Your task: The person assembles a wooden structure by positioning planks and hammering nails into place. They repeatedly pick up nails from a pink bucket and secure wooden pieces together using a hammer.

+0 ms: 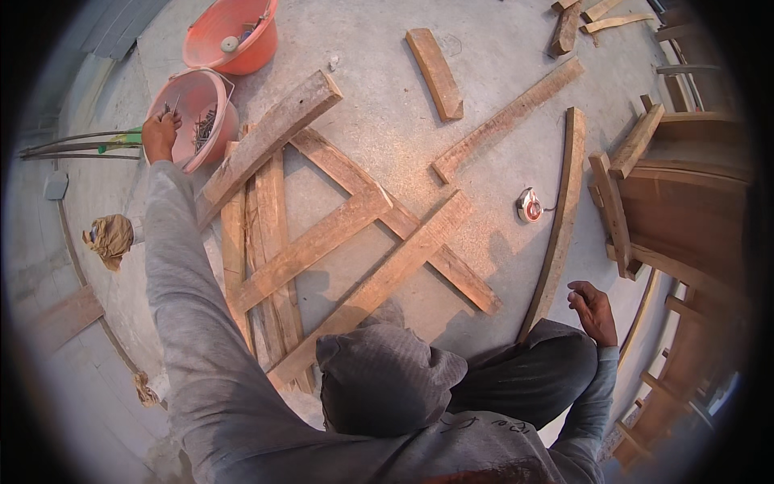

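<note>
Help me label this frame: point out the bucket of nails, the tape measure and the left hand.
bucket of nails (211, 89): head view, on its inner wall.
tape measure (530, 206): head view, on its round case.
left hand (160, 133): head view, on the back of the hand at the bucket's rim.

A second orange tub (234, 36) sits on the concrete floor (484, 89). A short plank (435, 74) lies loose nearby. A round tape measure (530, 205) rests beside a curved board (560, 218).

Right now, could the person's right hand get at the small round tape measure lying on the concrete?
Probably yes. The right hand rests by the knee, holding nothing visible, and only a long curved plank lies flat between it and the tape measure; the hand could pass over it.
</note>
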The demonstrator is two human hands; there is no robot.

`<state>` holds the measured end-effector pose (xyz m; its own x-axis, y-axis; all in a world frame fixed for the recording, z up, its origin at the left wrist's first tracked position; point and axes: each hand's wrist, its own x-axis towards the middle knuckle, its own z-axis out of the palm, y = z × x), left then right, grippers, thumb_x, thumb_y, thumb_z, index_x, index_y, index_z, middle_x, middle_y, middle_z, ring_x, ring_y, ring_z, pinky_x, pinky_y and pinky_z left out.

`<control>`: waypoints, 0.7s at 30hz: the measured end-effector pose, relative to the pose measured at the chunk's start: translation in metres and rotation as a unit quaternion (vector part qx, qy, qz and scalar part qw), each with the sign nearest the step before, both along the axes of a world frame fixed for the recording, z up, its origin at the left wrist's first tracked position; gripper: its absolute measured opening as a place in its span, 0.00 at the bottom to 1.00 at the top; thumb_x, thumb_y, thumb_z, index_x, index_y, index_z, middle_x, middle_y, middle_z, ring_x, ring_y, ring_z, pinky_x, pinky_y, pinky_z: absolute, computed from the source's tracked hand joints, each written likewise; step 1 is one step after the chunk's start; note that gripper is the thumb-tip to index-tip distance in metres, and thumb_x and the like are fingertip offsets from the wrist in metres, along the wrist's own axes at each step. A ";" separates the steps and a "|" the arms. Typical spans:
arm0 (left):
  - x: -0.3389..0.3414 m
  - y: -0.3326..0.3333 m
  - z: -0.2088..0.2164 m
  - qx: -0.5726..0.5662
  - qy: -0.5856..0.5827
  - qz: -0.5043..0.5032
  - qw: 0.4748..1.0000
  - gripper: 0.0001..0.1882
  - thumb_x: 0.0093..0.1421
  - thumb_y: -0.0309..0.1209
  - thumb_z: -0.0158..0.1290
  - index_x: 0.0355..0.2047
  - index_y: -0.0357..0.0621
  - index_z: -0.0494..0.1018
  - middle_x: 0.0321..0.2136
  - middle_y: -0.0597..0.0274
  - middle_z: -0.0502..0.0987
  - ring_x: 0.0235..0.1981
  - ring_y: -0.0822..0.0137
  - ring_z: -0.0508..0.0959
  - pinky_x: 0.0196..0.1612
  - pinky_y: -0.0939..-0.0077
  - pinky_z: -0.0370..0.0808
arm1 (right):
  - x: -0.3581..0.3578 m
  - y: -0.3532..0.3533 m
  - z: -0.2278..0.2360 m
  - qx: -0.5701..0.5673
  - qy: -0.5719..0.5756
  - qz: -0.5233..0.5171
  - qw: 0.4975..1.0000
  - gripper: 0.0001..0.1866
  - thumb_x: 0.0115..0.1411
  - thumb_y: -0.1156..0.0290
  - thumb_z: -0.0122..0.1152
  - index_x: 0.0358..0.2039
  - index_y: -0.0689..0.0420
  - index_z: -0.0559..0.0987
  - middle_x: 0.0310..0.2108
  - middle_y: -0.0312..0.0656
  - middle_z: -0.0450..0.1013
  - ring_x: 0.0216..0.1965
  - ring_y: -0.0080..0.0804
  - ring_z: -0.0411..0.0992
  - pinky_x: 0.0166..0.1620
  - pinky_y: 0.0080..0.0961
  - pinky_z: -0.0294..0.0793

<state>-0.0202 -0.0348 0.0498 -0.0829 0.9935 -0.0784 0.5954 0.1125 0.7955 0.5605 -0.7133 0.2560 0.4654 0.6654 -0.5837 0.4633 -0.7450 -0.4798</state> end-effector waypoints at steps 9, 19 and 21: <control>0.080 -0.082 0.075 0.273 0.278 0.063 0.919 0.20 0.59 0.36 0.43 0.44 0.41 0.80 0.38 0.51 0.83 0.42 0.53 0.82 0.44 0.63 0.77 | 0.053 -0.065 0.016 0.014 -0.002 0.020 1.000 0.18 0.66 0.63 0.55 0.48 0.65 0.77 0.40 0.54 0.79 0.42 0.42 0.78 0.50 0.33 0.75; 0.370 -0.411 0.115 -0.060 -0.250 -0.209 0.944 0.07 0.59 0.25 0.40 0.27 0.43 0.68 0.19 0.73 0.62 0.18 0.83 0.55 0.19 0.86 0.51 | 0.080 -0.258 -0.122 -0.065 -0.147 -0.110 0.981 0.39 0.59 0.54 0.65 0.63 0.65 0.63 0.55 0.59 0.68 0.55 0.53 0.70 0.56 0.42 0.72; 0.398 -0.451 0.109 -0.094 -0.248 -0.264 0.928 0.07 0.60 0.26 0.40 0.26 0.43 0.67 0.19 0.74 0.60 0.18 0.83 0.56 0.19 0.84 0.51 | 0.068 -0.271 -0.140 -0.126 -0.161 -0.137 0.969 0.49 0.55 0.51 0.69 0.67 0.65 0.55 0.60 0.60 0.63 0.59 0.57 0.65 0.59 0.44 0.70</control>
<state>0.3781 -0.4860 0.1584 0.5028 0.8508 -0.1527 0.1736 0.0736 0.9821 0.6288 -0.9841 0.1161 0.7894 0.3460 -0.5070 0.3266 -0.9361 -0.1305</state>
